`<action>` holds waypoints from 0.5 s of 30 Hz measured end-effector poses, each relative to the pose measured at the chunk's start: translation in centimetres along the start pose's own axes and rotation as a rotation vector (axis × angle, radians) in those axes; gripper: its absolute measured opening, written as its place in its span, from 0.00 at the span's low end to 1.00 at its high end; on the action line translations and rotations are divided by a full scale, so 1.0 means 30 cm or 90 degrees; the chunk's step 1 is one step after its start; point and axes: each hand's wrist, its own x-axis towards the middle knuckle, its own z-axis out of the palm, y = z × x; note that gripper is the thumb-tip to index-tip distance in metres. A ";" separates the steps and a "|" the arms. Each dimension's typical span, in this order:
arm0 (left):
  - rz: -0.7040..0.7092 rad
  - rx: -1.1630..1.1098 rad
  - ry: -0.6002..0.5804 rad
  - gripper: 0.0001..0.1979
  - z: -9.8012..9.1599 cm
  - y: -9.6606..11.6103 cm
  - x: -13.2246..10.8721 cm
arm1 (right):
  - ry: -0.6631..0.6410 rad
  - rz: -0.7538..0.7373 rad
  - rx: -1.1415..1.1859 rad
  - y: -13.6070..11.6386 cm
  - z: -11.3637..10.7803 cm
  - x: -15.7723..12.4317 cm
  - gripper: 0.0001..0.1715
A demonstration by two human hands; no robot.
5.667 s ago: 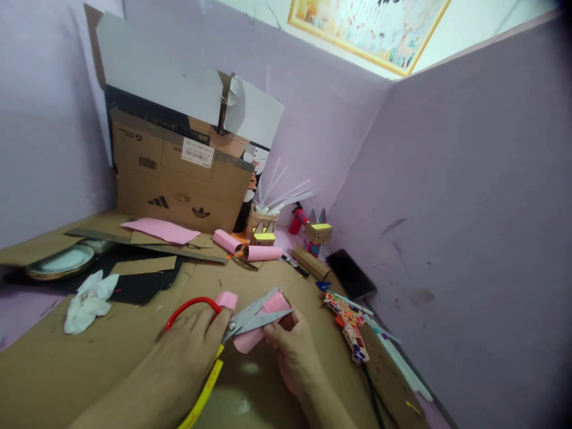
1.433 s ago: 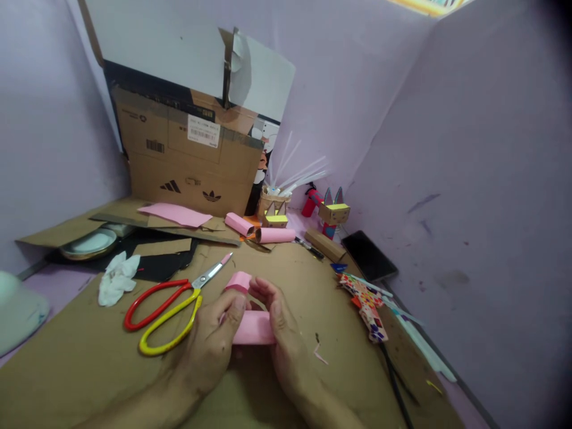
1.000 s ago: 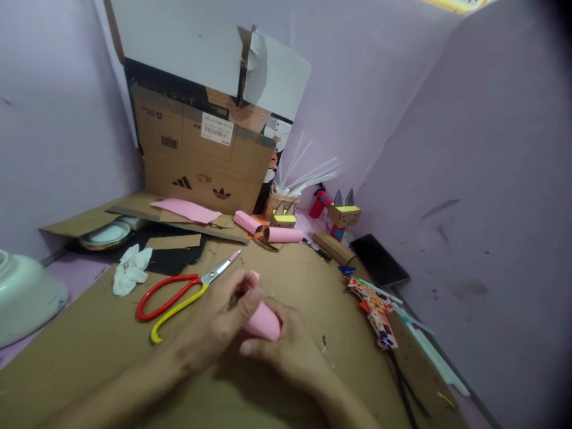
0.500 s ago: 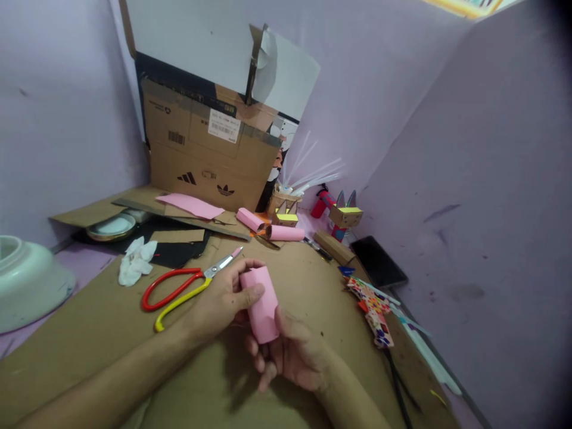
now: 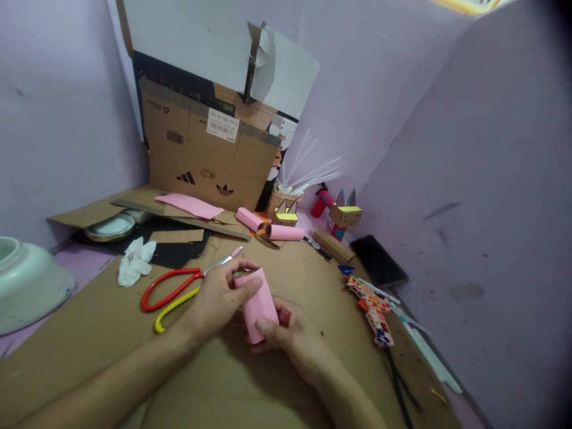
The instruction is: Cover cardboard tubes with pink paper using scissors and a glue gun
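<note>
A pink paper tube point(image 5: 259, 305) with flattened sides is held above the cardboard sheet. My left hand point(image 5: 223, 292) grips its upper end, thumb on the near face and fingers round the far side. My right hand point(image 5: 286, 333) is closed on the lower end, its thumb pressing the front; its other fingers are mostly hidden behind the tube. Just left of my left hand lie scissors point(image 5: 172, 292) with one red and one yellow handle, partly covered by that hand. Farther back rest two more pink tubes, one boxy point(image 5: 249, 218) and one round point(image 5: 286, 233).
The cardboard sheet point(image 5: 201, 381) covers the work surface. A large cardboard box point(image 5: 210, 161) stands behind, before it a flat pink paper point(image 5: 190, 205). To the left are a pale bowl point(image 5: 31, 292) and crumpled tissue point(image 5: 136, 262). A flower-patterned glue gun point(image 5: 373, 310) and black tablet point(image 5: 379, 260) lie right.
My right hand has turned and closed on the tube's lower end, its thumb now across the front face. The tube has shifted slightly left in my left hand.
</note>
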 end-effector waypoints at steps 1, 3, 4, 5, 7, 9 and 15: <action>0.009 -0.008 0.020 0.20 -0.005 -0.001 0.005 | -0.004 -0.004 0.011 0.000 -0.005 -0.003 0.28; 0.035 -0.026 0.080 0.19 -0.021 -0.003 0.016 | -0.002 -0.021 0.030 -0.001 -0.017 -0.007 0.28; 0.049 -0.032 0.114 0.18 -0.032 -0.004 0.022 | 0.001 -0.033 0.035 -0.001 -0.022 -0.008 0.28; 0.061 -0.034 0.144 0.16 -0.044 -0.006 0.026 | 0.002 -0.046 0.036 -0.002 -0.027 -0.009 0.28; 0.072 -0.025 0.174 0.13 -0.068 -0.011 0.027 | 0.000 -0.063 0.031 -0.004 -0.032 -0.010 0.28; 0.072 -0.003 0.162 0.15 -0.087 -0.017 0.021 | -0.010 -0.068 0.022 -0.006 -0.035 -0.010 0.27; 0.071 0.061 0.125 0.22 -0.107 -0.020 0.010 | 0.047 -0.088 -0.013 -0.018 -0.063 -0.014 0.25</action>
